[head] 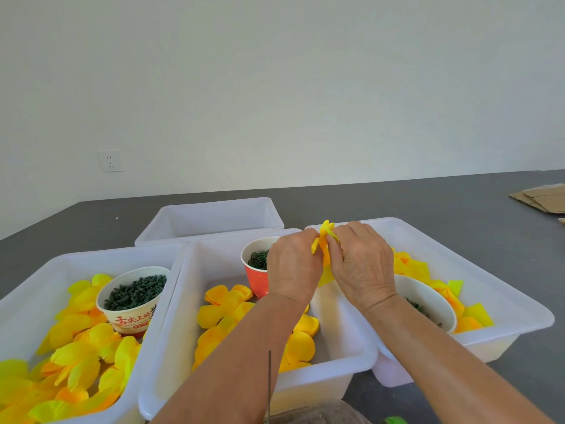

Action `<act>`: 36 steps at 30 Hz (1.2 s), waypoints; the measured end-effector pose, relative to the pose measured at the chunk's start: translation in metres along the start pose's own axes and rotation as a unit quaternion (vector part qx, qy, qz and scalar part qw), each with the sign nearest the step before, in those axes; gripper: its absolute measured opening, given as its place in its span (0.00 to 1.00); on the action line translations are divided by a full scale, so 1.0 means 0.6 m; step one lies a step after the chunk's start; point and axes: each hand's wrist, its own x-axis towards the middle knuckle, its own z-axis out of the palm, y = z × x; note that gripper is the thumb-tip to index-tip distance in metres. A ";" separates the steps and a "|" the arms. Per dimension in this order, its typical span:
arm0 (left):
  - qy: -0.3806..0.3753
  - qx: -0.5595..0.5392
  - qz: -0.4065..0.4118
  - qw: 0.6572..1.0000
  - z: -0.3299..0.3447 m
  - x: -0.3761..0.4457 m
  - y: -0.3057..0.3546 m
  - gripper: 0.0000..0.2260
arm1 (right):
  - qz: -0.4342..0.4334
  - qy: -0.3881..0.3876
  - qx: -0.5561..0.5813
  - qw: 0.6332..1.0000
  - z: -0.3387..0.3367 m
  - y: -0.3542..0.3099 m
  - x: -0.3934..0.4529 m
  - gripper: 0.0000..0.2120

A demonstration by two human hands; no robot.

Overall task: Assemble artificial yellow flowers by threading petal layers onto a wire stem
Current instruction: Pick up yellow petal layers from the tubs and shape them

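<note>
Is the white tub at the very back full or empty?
Apparently empty: the back tub shows only bare white walls, though its floor is hidden.

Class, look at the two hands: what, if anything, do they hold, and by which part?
Both the left hand and right hand pinch one yellow petal layer between their fingertips, near its middle; the exact contact spots are hidden.

left tub (36, 289): cut by left and bottom edges | white bowl (434, 301): partly behind right forearm, contents mostly hidden | red cup (255, 278): right side behind left hand (293, 270) | yellow petals (324, 240): mostly covered by both hands | cardboard (541, 198): cut by right edge
</note>
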 end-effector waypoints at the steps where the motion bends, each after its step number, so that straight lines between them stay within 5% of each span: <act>1: -0.003 0.020 0.021 1.000 0.001 -0.002 0.001 0.10 | 0.009 -0.005 -0.001 1.000 -0.001 0.001 0.000 0.08; 7: -0.017 0.043 0.065 0.997 0.004 -0.002 0.006 0.12 | 0.023 -0.011 -0.011 1.000 0.000 -0.002 0.001 0.11; 16: 0.019 -0.085 -0.060 0.994 0.001 0.006 0.003 0.08 | 0.052 -0.021 0.091 0.994 0.004 -0.004 0.000 0.16; 28: 0.007 -0.179 -0.227 0.957 -0.011 0.026 -0.017 0.15 | -0.008 -0.033 0.107 0.994 -0.001 -0.003 0.001 0.08; 36: 0.045 -0.277 -0.182 0.942 -0.015 0.018 -0.006 0.06 | 0.060 -0.130 0.095 0.985 -0.005 -0.001 -0.002 0.10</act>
